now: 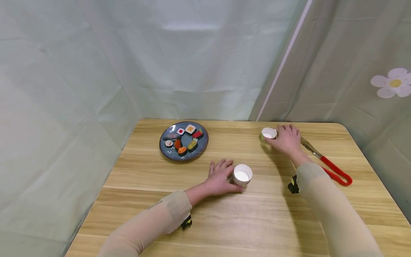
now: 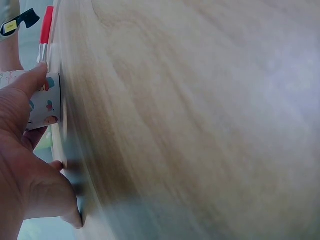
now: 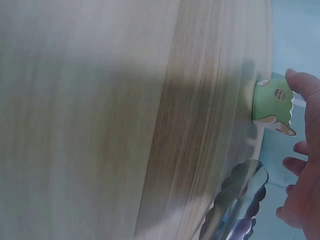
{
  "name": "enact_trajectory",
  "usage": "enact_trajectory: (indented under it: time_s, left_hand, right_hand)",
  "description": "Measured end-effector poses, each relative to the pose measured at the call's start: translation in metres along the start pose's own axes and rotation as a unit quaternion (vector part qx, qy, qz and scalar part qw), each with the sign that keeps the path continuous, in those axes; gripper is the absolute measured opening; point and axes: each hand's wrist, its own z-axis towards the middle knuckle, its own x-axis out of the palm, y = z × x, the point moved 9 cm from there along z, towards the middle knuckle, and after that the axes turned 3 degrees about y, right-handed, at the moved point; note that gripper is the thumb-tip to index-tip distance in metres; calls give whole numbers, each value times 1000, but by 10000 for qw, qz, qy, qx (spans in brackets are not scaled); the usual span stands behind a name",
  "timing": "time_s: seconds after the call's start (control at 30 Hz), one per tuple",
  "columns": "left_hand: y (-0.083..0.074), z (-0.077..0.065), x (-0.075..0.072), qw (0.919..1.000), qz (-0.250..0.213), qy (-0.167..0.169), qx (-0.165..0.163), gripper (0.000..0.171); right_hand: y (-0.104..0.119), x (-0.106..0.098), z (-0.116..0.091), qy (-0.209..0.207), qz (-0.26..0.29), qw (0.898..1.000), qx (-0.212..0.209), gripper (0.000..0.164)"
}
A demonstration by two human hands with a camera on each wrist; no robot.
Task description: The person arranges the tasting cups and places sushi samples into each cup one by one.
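My left hand (image 1: 221, 179) pinches a white baking cup (image 1: 242, 175) between thumb and forefinger near the table's middle, its other fingers spread to the side. Small coloured prints cover that cup's wall, as the left wrist view shows. Farther back on the right, my right hand (image 1: 287, 140) is beside a second baking cup (image 1: 269, 133), with its fingers loosely spread. In the right wrist view this green cup (image 3: 272, 107) stands upright, and the thumb is close to its scalloped rim; whether they touch, I cannot tell.
Red-handled metal tongs (image 1: 335, 169) lie right of my right hand; their scalloped tip (image 3: 240, 200) shows in the right wrist view. At the back left, a dark blue plate (image 1: 183, 157) bears several sushi pieces. A curtain (image 1: 205, 71) hangs behind the wooden table (image 1: 250, 221).
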Motion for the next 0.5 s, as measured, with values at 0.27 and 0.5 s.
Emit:
enact_trajectory:
  time_s: [0.27, 0.5]
  left_hand:
    - [-1, 0, 0, 10000, -27, 17, 1, 84]
    - [-1, 1, 0, 10000, -29, 25, 1, 87]
  right_hand:
    - [4, -11, -7, -219, -3, 9994, -285, 94]
    - [13, -20, -15, -387, 35, 9978, -536, 98]
